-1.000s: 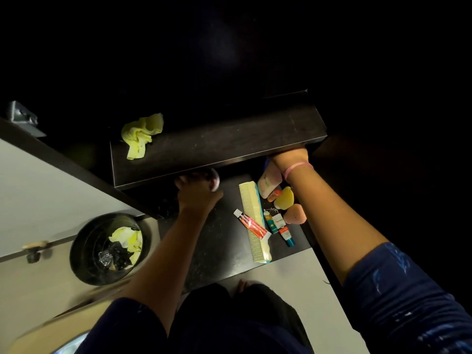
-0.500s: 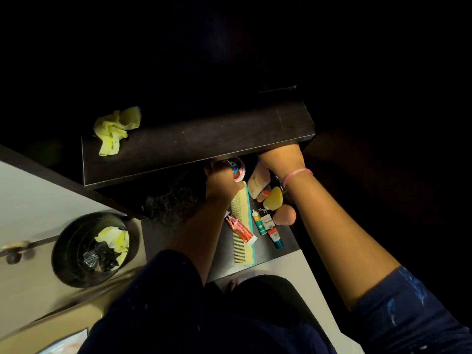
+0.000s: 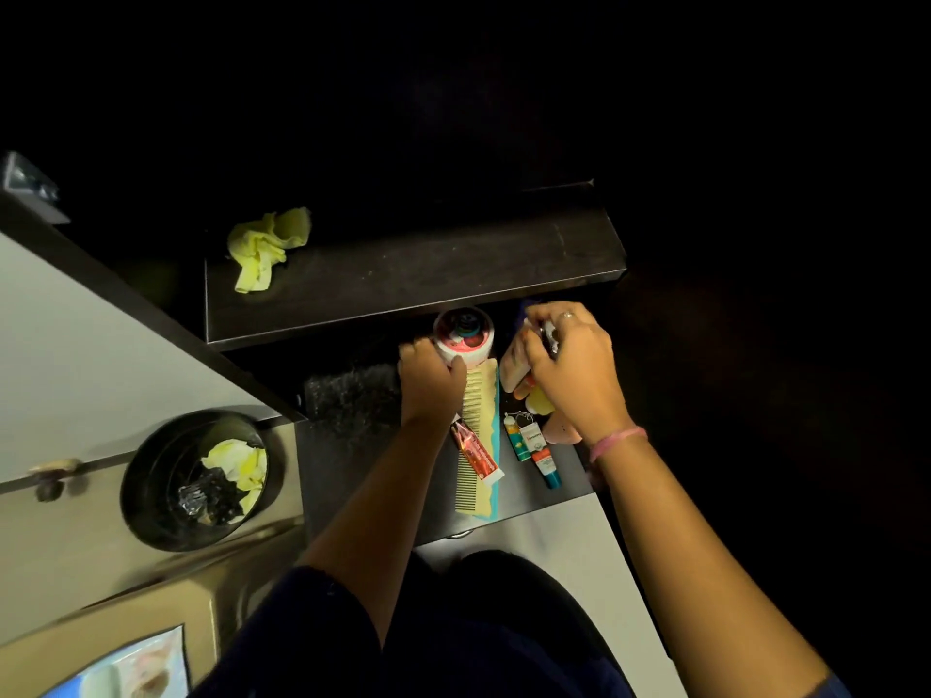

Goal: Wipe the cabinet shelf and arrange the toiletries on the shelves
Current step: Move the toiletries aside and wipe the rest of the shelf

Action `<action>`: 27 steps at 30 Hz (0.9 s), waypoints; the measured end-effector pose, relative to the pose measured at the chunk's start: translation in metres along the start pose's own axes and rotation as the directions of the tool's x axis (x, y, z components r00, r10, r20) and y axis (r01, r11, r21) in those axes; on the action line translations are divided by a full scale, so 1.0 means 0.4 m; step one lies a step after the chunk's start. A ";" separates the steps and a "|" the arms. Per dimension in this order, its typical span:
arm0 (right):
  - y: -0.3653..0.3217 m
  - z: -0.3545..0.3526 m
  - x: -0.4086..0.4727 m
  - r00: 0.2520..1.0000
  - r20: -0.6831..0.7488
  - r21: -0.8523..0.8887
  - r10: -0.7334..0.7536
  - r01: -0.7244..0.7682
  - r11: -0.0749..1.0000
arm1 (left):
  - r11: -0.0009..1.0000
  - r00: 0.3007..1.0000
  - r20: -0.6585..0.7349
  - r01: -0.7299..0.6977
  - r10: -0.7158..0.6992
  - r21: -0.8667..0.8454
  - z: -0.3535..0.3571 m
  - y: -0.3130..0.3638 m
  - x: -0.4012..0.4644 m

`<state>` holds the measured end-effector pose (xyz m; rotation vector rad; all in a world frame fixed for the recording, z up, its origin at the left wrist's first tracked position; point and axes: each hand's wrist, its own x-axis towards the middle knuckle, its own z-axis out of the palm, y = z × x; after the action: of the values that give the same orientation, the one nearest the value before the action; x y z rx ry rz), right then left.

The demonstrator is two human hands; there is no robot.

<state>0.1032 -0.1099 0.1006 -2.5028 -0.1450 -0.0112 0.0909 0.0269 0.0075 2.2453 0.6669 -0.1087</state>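
Nearest the camera, two bare forearms in dark blue sleeves reach forward over the lower shelf (image 3: 352,476) of a dark cabinet. On that shelf lie a long cream comb (image 3: 478,435) on a teal strip, a red toothpaste tube (image 3: 476,453) resting across the comb, and just to the right two small tubes (image 3: 534,448) with green and teal ends beside a pink sponge (image 3: 559,430) and a yellow sponge (image 3: 538,399). The left hand (image 3: 428,377) grips a round white jar (image 3: 463,337) with a red and teal lid, fingers curled round its near side, at the far end of the comb. The right hand (image 3: 572,370), with a ring on one finger and a pink band (image 3: 617,440) at the wrist, has its fingers curled round a small shiny thing too hidden to name, above a pale pink bottle (image 3: 514,365). Off to the left, a black bin (image 3: 146,476) holds yellow and black scraps. Farther back, the upper shelf (image 3: 428,274) carries a crumpled yellow cloth (image 3: 264,246) at its left end, well apart from the hands. Beyond that, the cabinet is too dark to read.
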 end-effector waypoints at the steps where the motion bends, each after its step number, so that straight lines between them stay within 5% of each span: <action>1: 0.005 0.001 -0.025 0.999 -0.033 0.044 0.000 0.002 0.999 | 1.000 0.999 0.038 0.011 -0.010 -0.018 -0.008 -0.011 -0.027; 6: 0.055 0.040 -0.114 0.992 -0.035 0.149 0.118 -0.112 0.982 | 0.984 0.936 0.307 0.143 -0.170 0.109 0.056 -0.094 -0.151; 15: 0.087 0.045 -0.145 0.978 0.005 0.200 0.208 -0.205 0.958 | 0.983 0.968 0.191 0.141 -0.161 0.116 0.116 -0.081 -0.205; 27: 0.061 0.056 -0.154 0.992 0.031 0.250 0.119 -0.123 0.961 | 0.961 0.954 0.206 0.246 -0.217 -0.127 0.139 -0.022 -0.238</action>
<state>0.0440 -0.1222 0.0655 -2.2542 0.0012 0.0735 0.0119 -0.0484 -0.0107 1.9749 0.8050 -0.3733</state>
